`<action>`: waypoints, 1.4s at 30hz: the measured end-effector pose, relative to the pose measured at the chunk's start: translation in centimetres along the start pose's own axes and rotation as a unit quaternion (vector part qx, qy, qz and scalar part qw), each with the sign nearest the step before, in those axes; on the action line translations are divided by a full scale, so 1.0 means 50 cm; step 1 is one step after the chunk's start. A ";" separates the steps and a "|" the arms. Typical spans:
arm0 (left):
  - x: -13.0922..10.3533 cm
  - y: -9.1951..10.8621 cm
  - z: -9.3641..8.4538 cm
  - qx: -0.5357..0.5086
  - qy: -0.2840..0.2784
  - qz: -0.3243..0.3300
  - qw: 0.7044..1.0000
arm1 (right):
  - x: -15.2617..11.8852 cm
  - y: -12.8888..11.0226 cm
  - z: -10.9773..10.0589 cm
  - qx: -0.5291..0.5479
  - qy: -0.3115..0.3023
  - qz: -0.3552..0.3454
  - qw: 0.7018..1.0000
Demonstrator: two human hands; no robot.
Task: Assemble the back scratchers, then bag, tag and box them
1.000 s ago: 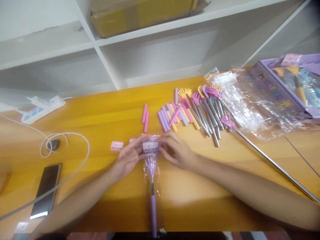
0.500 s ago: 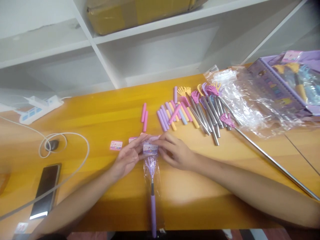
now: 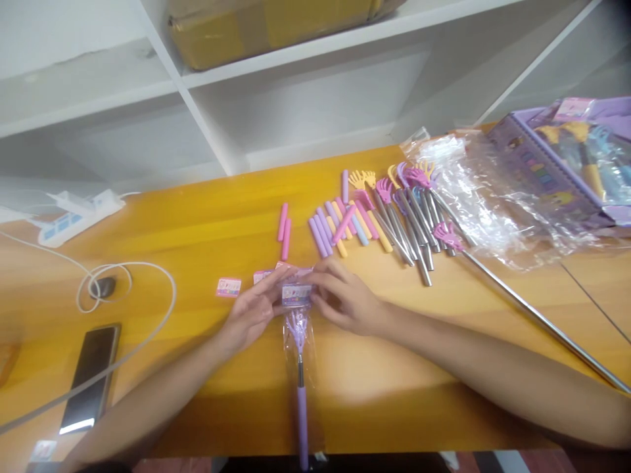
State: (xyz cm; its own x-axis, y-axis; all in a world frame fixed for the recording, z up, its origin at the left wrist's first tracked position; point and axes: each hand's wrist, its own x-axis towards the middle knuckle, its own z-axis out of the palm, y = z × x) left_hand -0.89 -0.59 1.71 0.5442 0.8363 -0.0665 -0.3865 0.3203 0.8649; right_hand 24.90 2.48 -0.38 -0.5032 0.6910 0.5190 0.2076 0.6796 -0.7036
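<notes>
A purple back scratcher [image 3: 302, 414] lies in a clear plastic bag [image 3: 312, 355], its hand-shaped head toward the shelf and its handle toward me. At the top of the bag is a small printed card [image 3: 296, 295]. My left hand [image 3: 254, 307] pinches the card's left side. The fingers of my right hand [image 3: 345, 297] close on its right side and top edge. More printed cards [image 3: 260, 276] lie partly hidden behind my left fingers, and a single pink card [image 3: 228, 287] lies farther left.
Loose coloured handle sleeves [image 3: 323, 233] and metal back scratchers [image 3: 411, 217] are heaped beyond my right hand. One extended scratcher [image 3: 532, 312] reaches right. Plastic bags [image 3: 473, 197] and a purple box [image 3: 547, 164] stand farther off. A phone [image 3: 91, 374], cable [image 3: 170, 289] and power strip [image 3: 81, 217] lie left.
Both hands stay at the card on top of the bag, with only a very slight shift. The back scratcher and the things around it look unmoved.
</notes>
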 end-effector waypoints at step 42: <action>-0.024 -0.032 0.026 0.306 0.064 -0.122 0.942 | 0.000 -0.028 -0.006 -0.214 0.045 -0.180 0.959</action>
State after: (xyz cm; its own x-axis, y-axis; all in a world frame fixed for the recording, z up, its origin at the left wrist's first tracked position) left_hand 0.04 -2.68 1.02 0.4512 0.8307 -0.3261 0.2622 0.2259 0.9382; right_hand 24.88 1.62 0.75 -0.5356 0.3978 0.7449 0.3687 0.9038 -0.2175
